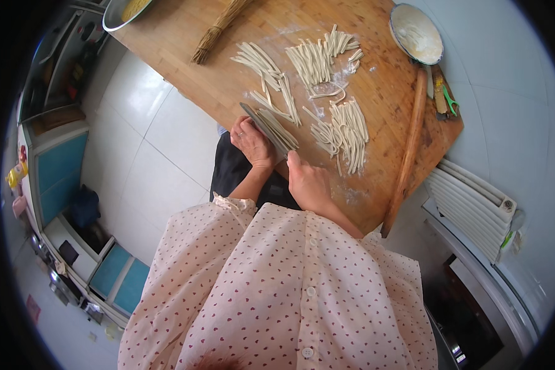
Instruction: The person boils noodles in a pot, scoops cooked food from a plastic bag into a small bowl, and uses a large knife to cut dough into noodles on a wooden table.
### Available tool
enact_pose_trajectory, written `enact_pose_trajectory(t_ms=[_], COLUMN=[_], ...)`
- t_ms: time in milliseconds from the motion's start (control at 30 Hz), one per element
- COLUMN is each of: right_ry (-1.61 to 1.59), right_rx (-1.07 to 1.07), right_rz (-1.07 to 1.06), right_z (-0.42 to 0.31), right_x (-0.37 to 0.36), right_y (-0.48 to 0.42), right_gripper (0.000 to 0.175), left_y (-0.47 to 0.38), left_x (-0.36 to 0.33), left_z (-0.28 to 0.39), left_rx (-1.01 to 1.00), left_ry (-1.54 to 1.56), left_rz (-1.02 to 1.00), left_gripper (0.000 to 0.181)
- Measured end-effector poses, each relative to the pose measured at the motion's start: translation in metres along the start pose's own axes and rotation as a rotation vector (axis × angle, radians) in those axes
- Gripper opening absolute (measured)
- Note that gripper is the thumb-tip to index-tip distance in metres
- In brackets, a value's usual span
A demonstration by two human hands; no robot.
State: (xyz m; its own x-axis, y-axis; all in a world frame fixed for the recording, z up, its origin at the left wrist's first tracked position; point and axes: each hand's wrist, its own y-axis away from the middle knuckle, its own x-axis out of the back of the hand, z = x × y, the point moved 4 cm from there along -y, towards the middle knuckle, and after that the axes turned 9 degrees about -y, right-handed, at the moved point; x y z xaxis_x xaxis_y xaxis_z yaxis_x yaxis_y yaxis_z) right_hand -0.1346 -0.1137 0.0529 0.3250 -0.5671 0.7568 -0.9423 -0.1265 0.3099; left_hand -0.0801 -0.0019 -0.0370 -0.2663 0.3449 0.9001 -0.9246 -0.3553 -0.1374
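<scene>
My right hand grips the handle of a kitchen knife, its blade angled up and left across the near edge of the wooden board. Along the blade's near side rests my left hand, fingers bent, a ring on one finger. Whatever lies under that palm is hidden. Cut dough strips lie against the blade's far side. Beyond them are loose noodles, a floury bunch of noodles, and another noodle pile to the right.
The wooden board carries a straw brush and, at its right edge, a long rolling pin. A bowl of flour, a green-handled peeler and a metal basin sit near the edges. A white radiator stands right.
</scene>
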Motion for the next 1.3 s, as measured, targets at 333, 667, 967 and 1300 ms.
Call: enact_pose_trajectory(t_ms=[333,667,967,1300], right_ry=[-0.026,0.034,0.002,-0.123], right_rx=[0.073,0.047,0.049,0.055], right_rz=[0.146,0.121,0.035,0.418], right_z=[0.005,0.007,-0.003,0.013], right_x=[0.002,-0.014,0.005,0.009], right_y=[0.006,-0.005,0.003,0.014], right_gripper=[0.014,0.014,0.015,0.011], left_y=[0.0,0.0,0.002,-0.007], left_x=[-0.003,0.001,-0.005,0.007], left_z=[-0.003,0.0,-0.007,-0.011], left_rx=[0.011,-0.016,0.012,-0.115], left_ry=[0.014,0.039,0.054,0.013], left_rz=[0.041,0.02,0.04,-0.107], left_gripper=[0.014,0.016,0.015,0.029])
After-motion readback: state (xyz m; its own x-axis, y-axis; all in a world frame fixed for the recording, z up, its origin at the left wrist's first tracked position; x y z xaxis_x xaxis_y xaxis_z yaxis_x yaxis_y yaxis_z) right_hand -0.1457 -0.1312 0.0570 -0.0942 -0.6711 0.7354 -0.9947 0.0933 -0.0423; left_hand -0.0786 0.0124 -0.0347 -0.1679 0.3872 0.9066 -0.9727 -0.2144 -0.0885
